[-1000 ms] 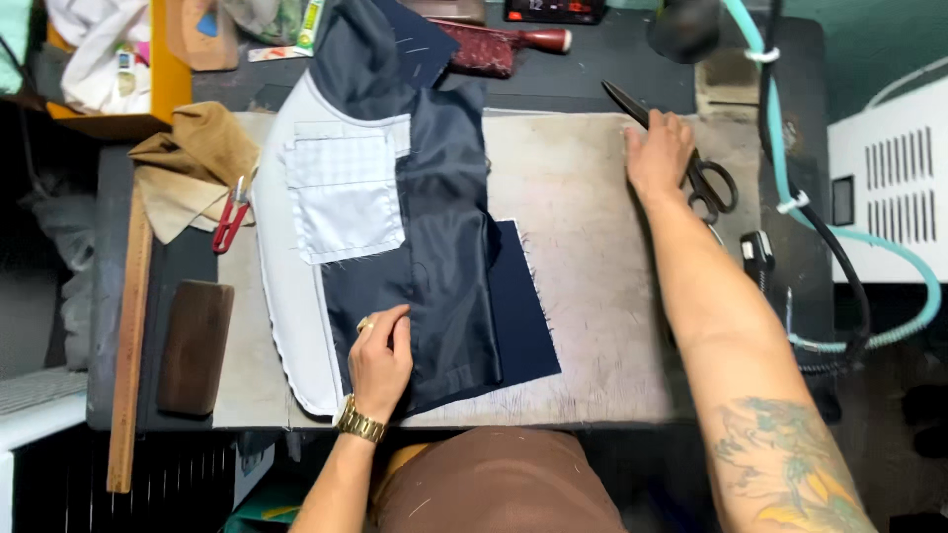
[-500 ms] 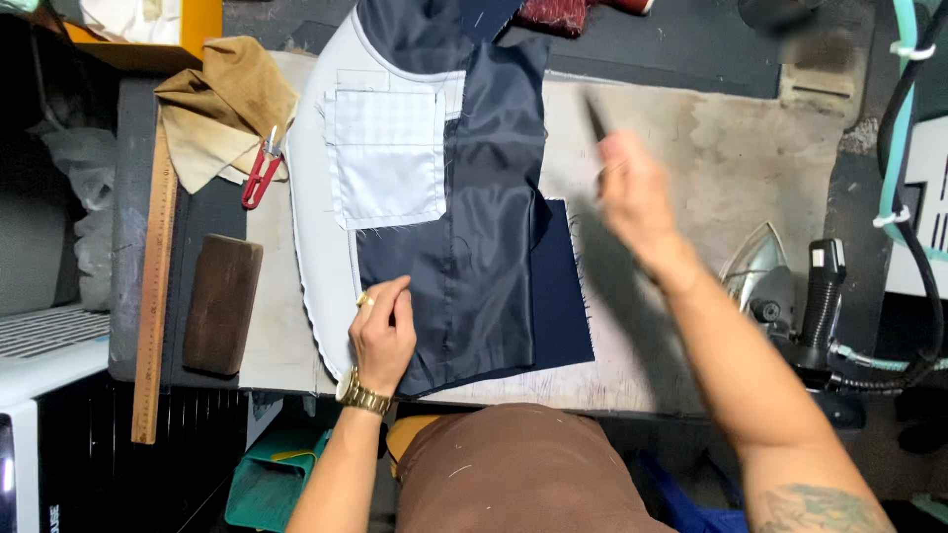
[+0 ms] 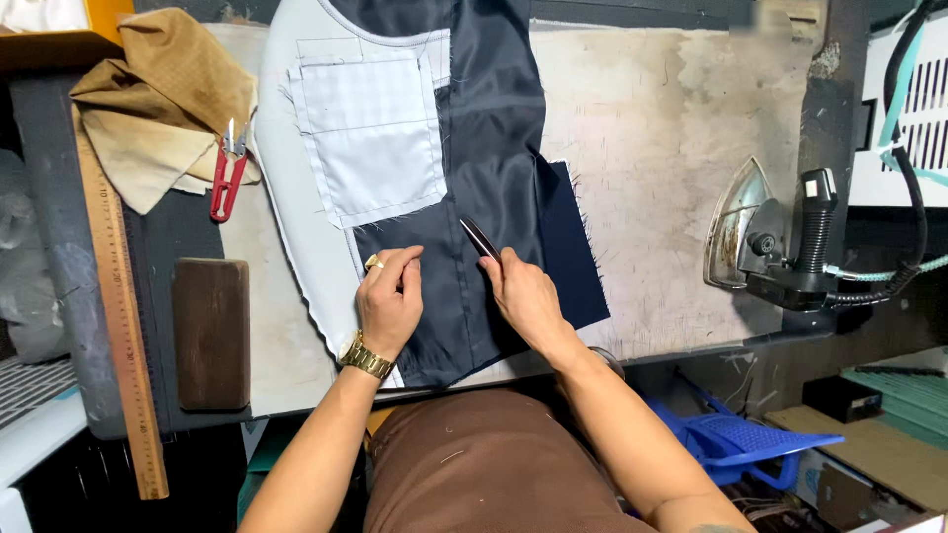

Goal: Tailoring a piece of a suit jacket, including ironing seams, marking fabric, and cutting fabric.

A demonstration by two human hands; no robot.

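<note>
A navy garment panel [image 3: 494, 148] with grey lining and a pale pocket piece [image 3: 370, 138] lies on the worn work table [image 3: 671, 128]. My left hand [image 3: 390, 301], with a gold ring and gold watch, presses down on the navy cloth near the table's front edge. My right hand [image 3: 523, 291] rests just to its right and holds dark scissors [image 3: 481, 237], blades pointing up-left over the cloth. A darker navy piece [image 3: 573, 257] sticks out from under the panel on the right.
A steam iron [image 3: 780, 247] with hose stands on the right of the table. Red thread snips [image 3: 227, 173] and tan cloth [image 3: 158, 99] lie at the left, beside a wooden block [image 3: 210, 331] and a long wooden ruler [image 3: 118, 296]. A blue plastic basket [image 3: 741, 439] sits below.
My right hand has come from the scissors at the table's far right edge to the navy cloth beside my left hand, now holding scissors. The view has shifted closer and downward.
</note>
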